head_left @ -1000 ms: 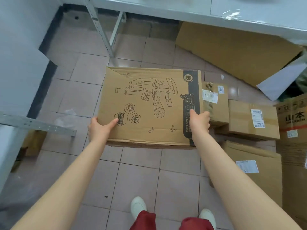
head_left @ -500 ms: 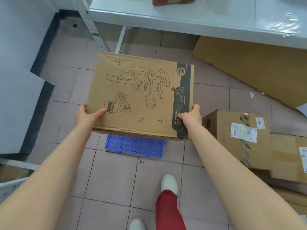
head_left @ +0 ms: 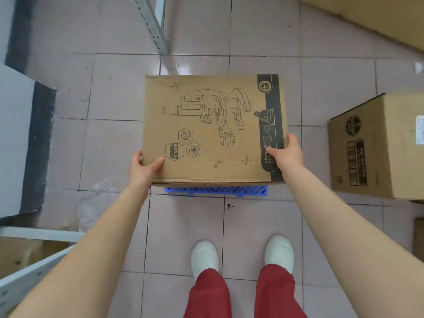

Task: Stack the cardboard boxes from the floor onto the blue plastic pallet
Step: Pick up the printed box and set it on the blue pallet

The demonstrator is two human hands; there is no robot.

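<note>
The person stands over the tiled floor (head_left: 110,92) with a microscope box (head_left: 211,127) gripped between both hands, printed face up. The left hand (head_left: 143,167) clamps the near left corner: its thumb lies flat across the top face beside the hexagon drawings, and the other fingers wrap under the edge, out of sight. The right hand (head_left: 285,153) clamps the near right side, thumb pressed on the black strip that reads "Microscope", the remaining fingers curled around the side. Both grasps look firm. Directly under the box, only the near edge of the blue plastic pallet (head_left: 215,191) shows; whether the box touches it cannot be told. Another cardboard box (head_left: 371,148) sits on the floor well to the right. White shoes (head_left: 204,255) and red trousers (head_left: 207,294) stand just short of the pallet.
</note>
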